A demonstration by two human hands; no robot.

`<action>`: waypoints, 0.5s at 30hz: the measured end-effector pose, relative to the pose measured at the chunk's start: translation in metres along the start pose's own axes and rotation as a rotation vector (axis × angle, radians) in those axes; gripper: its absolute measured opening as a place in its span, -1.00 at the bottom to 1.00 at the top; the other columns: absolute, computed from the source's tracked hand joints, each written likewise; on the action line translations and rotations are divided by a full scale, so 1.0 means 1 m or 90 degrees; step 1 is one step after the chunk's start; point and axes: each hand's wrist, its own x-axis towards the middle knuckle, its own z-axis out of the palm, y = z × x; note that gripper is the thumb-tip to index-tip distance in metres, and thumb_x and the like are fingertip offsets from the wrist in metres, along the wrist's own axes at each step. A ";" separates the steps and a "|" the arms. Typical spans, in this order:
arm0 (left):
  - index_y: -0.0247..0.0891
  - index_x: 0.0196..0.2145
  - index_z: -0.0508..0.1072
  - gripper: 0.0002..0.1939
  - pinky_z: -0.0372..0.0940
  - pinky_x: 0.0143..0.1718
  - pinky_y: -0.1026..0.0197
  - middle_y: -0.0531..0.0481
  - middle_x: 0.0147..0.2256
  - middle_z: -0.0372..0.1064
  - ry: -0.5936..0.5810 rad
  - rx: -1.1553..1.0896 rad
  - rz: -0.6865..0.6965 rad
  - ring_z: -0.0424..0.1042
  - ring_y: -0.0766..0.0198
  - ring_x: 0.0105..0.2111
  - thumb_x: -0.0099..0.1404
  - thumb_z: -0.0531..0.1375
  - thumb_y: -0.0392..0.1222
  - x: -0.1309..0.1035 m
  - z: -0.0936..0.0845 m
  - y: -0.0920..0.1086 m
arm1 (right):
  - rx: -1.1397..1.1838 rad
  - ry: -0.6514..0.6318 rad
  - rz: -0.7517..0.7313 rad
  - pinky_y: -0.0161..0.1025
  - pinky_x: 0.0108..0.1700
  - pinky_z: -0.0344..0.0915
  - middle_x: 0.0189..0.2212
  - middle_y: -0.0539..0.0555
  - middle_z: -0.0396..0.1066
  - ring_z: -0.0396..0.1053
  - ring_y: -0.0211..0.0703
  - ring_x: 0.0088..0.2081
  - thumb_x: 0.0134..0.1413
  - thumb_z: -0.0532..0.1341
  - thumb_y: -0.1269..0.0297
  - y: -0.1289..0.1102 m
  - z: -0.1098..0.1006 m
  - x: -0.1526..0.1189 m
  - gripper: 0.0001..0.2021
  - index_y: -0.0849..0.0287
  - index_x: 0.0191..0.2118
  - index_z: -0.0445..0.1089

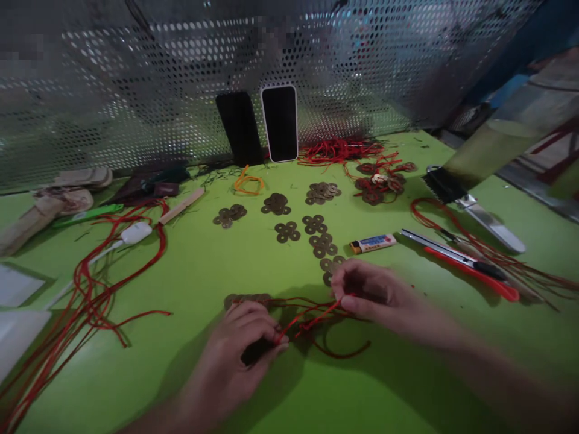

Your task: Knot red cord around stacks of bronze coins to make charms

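Where it runs between the hands, the cord [312, 316] is thin, red and looped over the green table [190, 283]. Left hand [244, 355] curls palm-down, pinching it; right hand [371, 295] pinches its other end above coins [328, 265]

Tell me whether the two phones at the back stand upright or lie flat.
Upright. The dark phone and white-edged phone both lean against the perforated metal screen.
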 end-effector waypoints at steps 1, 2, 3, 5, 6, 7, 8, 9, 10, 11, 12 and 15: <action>-0.22 -0.42 0.42 -0.91 0.32 -0.25 0.18 0.06 -0.40 0.45 0.006 -0.002 -0.003 0.40 0.24 -0.31 0.24 0.25 -0.30 0.000 0.000 0.000 | 0.050 0.003 -0.009 -0.30 -0.24 0.39 -0.32 -0.02 0.32 0.35 -0.28 -0.29 0.17 0.20 0.21 0.001 0.000 0.000 -0.81 0.10 -0.12 0.26; -0.22 -0.42 0.42 -0.91 0.32 -0.26 0.18 0.07 -0.41 0.45 0.010 -0.005 -0.004 0.40 0.24 -0.32 0.24 0.25 -0.30 -0.001 0.000 0.001 | 0.078 0.010 -0.010 -0.31 -0.28 0.39 -0.32 -0.03 0.32 0.35 -0.30 -0.31 0.17 0.21 0.20 0.001 0.000 0.001 -0.79 0.09 -0.10 0.24; -0.22 -0.42 0.42 -0.91 0.32 -0.26 0.18 0.07 -0.41 0.45 0.010 -0.006 -0.005 0.40 0.24 -0.32 0.24 0.25 -0.29 -0.001 0.000 0.001 | 0.080 0.022 -0.007 -0.33 -0.31 0.39 -0.33 -0.03 0.33 0.35 -0.31 -0.34 0.17 0.21 0.20 0.001 0.000 0.001 -0.78 0.09 -0.10 0.24; -0.21 -0.42 0.42 -0.91 0.32 -0.25 0.18 0.07 -0.41 0.45 0.003 -0.008 -0.007 0.39 0.24 -0.32 0.24 0.25 -0.30 0.000 0.000 0.002 | 0.019 0.051 0.000 -0.35 -0.33 0.39 -0.34 -0.03 0.35 0.36 -0.32 -0.35 0.17 0.22 0.23 0.000 -0.001 0.001 -0.82 0.10 -0.14 0.26; -0.22 -0.42 0.42 -0.91 0.32 -0.24 0.17 0.07 -0.42 0.44 0.000 -0.008 -0.007 0.39 0.25 -0.33 0.25 0.25 -0.31 0.000 0.000 0.003 | -0.027 0.064 -0.006 -0.35 -0.30 0.39 -0.33 -0.02 0.36 0.38 -0.30 -0.33 0.17 0.22 0.25 -0.001 -0.003 0.001 -0.85 0.10 -0.16 0.28; -0.22 -0.42 0.42 -0.91 0.32 -0.23 0.16 0.07 -0.42 0.44 -0.003 -0.009 -0.007 0.39 0.25 -0.33 0.25 0.24 -0.31 0.001 0.000 0.003 | -0.081 0.075 -0.022 -0.36 -0.30 0.38 -0.33 -0.01 0.38 0.39 -0.29 -0.31 0.16 0.22 0.28 -0.003 -0.005 0.001 -0.88 0.11 -0.19 0.31; -0.22 -0.42 0.42 -0.91 0.32 -0.22 0.15 0.07 -0.42 0.44 -0.003 -0.011 -0.005 0.39 0.26 -0.33 0.26 0.23 -0.32 0.001 0.000 0.003 | -0.143 0.075 -0.041 -0.37 -0.32 0.36 -0.33 -0.01 0.40 0.39 -0.30 -0.33 0.16 0.22 0.29 -0.006 -0.008 0.000 -0.91 0.11 -0.21 0.33; -0.22 -0.41 0.42 -0.91 0.31 -0.22 0.15 0.07 -0.42 0.44 0.001 -0.017 0.001 0.38 0.26 -0.34 0.26 0.23 -0.32 0.001 0.000 0.003 | -0.214 0.068 -0.057 -0.38 -0.38 0.33 -0.35 -0.01 0.41 0.38 -0.31 -0.38 0.16 0.21 0.31 -0.008 -0.012 -0.001 -0.94 0.11 -0.23 0.35; -0.23 -0.41 0.42 -0.91 0.31 -0.23 0.16 0.07 -0.42 0.45 0.005 -0.025 0.007 0.38 0.27 -0.34 0.26 0.22 -0.33 0.001 0.000 0.003 | -0.290 0.055 -0.063 -0.39 -0.45 0.29 -0.38 -0.02 0.42 0.35 -0.33 -0.46 0.17 0.21 0.31 -0.011 -0.016 -0.002 -0.95 0.11 -0.24 0.38; -0.23 -0.41 0.42 -0.91 0.31 -0.23 0.17 0.08 -0.42 0.44 0.010 -0.033 0.012 0.38 0.27 -0.34 0.26 0.22 -0.33 0.001 0.000 0.002 | -0.362 0.036 -0.062 -0.40 -0.49 0.25 -0.41 -0.04 0.43 0.32 -0.35 -0.51 0.17 0.20 0.30 -0.014 -0.020 -0.004 -0.95 0.11 -0.25 0.40; -0.23 -0.41 0.42 -0.91 0.31 -0.24 0.18 0.07 -0.42 0.44 0.013 -0.039 0.018 0.38 0.27 -0.34 0.26 0.23 -0.33 0.001 0.000 0.002 | -0.419 0.012 -0.057 -0.40 -0.51 0.22 -0.43 -0.05 0.43 0.31 -0.37 -0.54 0.18 0.20 0.29 -0.016 -0.024 -0.006 -0.92 0.10 -0.22 0.41; -0.23 -0.41 0.42 -0.91 0.30 -0.27 0.20 0.07 -0.42 0.43 0.008 -0.027 0.025 0.38 0.26 -0.33 0.25 0.24 -0.35 0.001 0.000 0.000 | -0.490 -0.079 -0.045 -0.41 -0.42 0.25 -0.40 -0.09 0.48 0.39 -0.35 -0.46 0.16 0.23 0.29 -0.022 -0.033 -0.013 -0.78 0.03 -0.06 0.39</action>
